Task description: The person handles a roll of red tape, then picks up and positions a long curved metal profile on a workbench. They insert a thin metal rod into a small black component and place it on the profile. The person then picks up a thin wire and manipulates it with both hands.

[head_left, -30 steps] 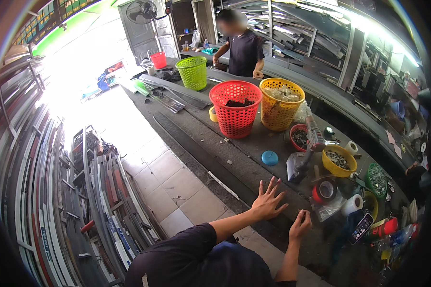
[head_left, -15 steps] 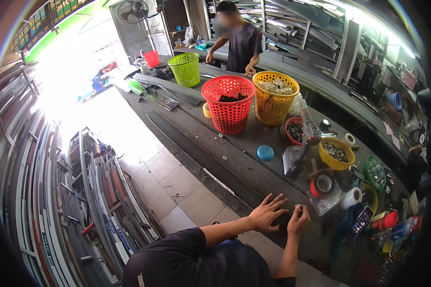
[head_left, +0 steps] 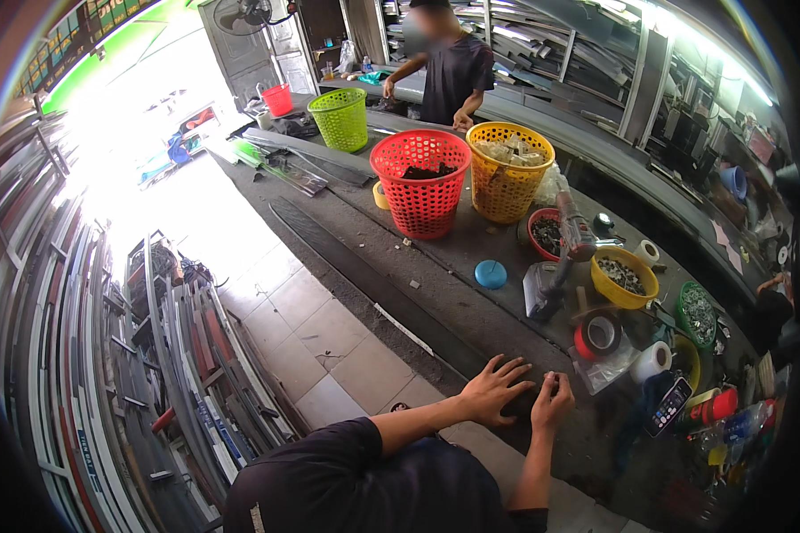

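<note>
My left hand (head_left: 496, 391) lies flat with its fingers spread, pressing on a long dark strip (head_left: 391, 293) that runs along the table's near edge. Close beside it, my right hand (head_left: 552, 402) is closed, thumb and fingertips pinched together. Whatever those fingers hold is too small and dark to name. Beyond the hands stands a cordless drill (head_left: 560, 253), battery end down. Near my right hand are a roll of red and black tape (head_left: 597, 335) and a roll of white film (head_left: 652, 362).
A red basket (head_left: 420, 200), a yellow basket (head_left: 507, 191) and a green basket (head_left: 340, 123) stand farther back. Bowls of screws, one a yellow bowl (head_left: 625, 289), sit at right beside a phone (head_left: 668, 408). Another person (head_left: 453, 75) works across the table. Metal profiles (head_left: 164, 400) fill the left.
The view has shifted slightly, and my hands stay almost in place. My right hand's fingertips sit a little higher. The person across leans with the head a bit higher in the picture.
</note>
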`<control>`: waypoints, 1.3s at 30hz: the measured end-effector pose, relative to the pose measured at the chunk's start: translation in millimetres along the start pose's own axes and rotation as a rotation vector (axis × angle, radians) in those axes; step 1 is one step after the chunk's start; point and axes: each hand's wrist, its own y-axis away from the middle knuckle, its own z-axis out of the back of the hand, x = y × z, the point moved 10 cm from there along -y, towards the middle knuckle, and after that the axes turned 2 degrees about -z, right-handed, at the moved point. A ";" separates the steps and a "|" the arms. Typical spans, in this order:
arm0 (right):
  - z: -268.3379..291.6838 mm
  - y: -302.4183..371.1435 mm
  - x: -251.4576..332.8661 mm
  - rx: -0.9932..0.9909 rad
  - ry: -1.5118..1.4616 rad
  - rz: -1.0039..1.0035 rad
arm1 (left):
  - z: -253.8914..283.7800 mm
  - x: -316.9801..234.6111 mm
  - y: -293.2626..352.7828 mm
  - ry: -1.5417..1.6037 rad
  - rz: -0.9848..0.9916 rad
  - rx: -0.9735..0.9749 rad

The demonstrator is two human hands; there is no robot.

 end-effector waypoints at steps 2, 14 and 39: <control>-0.6 -0.3 -0.1 -0.002 -0.024 0.002 | -1.3 0.0 0.3 -0.016 0.001 0.000; -4.0 0.6 -3.5 0.026 -0.040 -0.010 | -0.7 1.0 1.4 0.021 0.005 0.002; 18.5 11.0 -3.1 -0.101 -0.080 0.018 | -14.4 3.1 -8.4 0.052 0.099 0.075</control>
